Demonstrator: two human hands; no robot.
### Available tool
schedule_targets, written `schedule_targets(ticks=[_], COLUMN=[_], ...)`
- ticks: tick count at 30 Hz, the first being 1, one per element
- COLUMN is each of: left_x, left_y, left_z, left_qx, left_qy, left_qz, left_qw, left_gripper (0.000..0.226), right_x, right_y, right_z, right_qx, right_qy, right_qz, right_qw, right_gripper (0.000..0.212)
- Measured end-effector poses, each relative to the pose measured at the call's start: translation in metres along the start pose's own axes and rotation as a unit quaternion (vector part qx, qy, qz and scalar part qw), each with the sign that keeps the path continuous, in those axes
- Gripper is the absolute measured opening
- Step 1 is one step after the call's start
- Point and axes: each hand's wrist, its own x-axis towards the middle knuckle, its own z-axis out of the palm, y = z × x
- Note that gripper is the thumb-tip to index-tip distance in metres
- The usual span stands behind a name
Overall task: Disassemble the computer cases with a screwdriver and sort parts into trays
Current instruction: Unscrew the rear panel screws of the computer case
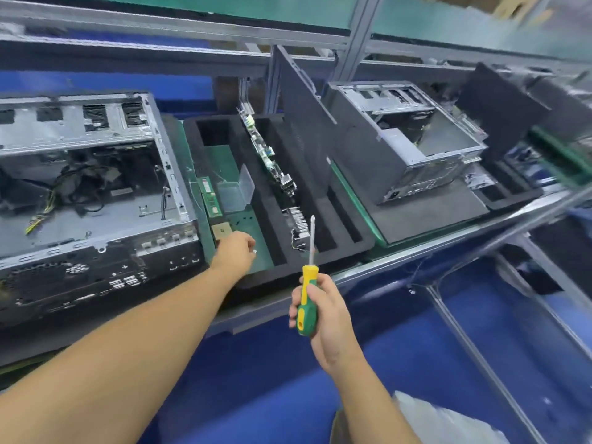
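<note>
Right hand (pixel 323 312), screwdriver (pixel 307 296); left fingers (pixel 247 244) unclear.

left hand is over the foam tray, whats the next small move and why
Probably drop the small silver piece pinched by the left hand into the tray's green-floored compartment below it, where memory sticks already lie; the right hand holds the screwdriver idle, tip up.
</note>
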Motion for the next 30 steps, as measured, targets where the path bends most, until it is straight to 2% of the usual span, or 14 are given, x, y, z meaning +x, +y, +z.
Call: schedule_targets(ticks=[2,5,9,11,14,18,23,26,28,30], left_x=[0.006,0.003,-0.029,-0.051,-0.081,-0.119,-0.163,-0.193,-0.213,-0.229], left_y=[-0.002,-0.005,0.004,0.004,-0.013,-0.057,-0.131,-0.177,-0.207,-0.234], left_z=[-0.001,-0.011,-0.03,-0.042,-0.062,-0.098,-0.158,-0.193,-0.212,-0.226], left_qx=[0.013,-0.023,-0.178,-0.217,-0.199,-0.219,-0.26,-0.253,-0.187,-0.098], left_qy=[-0.022,-0.021,-0.041,-0.061,-0.054,-0.05,-0.035,0.042,0.191,0.366], left_qz=[0.002,-0.007,0.0,0.022,0.068,0.065,0.032,0.02,0.026,0.049], left_qw=[1.0,0.999,0.983,0.974,0.976,0.972,0.964,0.966,0.963,0.924], left_gripper=[0.039,0.039,0.032,0.022,0.021,0.031,0.016,0.025,0.023,0.023], right_x=[0.0,0.004,0.011,0.013,0.013,0.005,-0.022,-0.044,-0.058,-0.07], right_y=[0.002,0.003,0.005,0.006,0.01,0.022,0.048,0.068,0.081,0.094], right_z=[0.0,0.009,0.034,0.051,0.084,0.138,0.208,0.248,0.272,0.293], right_qx=[0.002,0.006,0.028,0.033,0.036,0.032,0.029,0.006,-0.03,-0.076], right_qy=[0.0,0.002,-0.001,-0.01,-0.05,-0.11,-0.202,-0.245,-0.267,-0.279], right_qz=[0.001,0.008,0.018,0.021,0.026,0.053,0.101,0.133,0.148,0.156], right_qw=[1.0,1.0,0.999,0.999,0.998,0.992,0.974,0.96,0.952,0.945], right_gripper=[0.017,0.016,0.022,0.028,0.026,0.024,0.023,0.022,0.024,0.024])
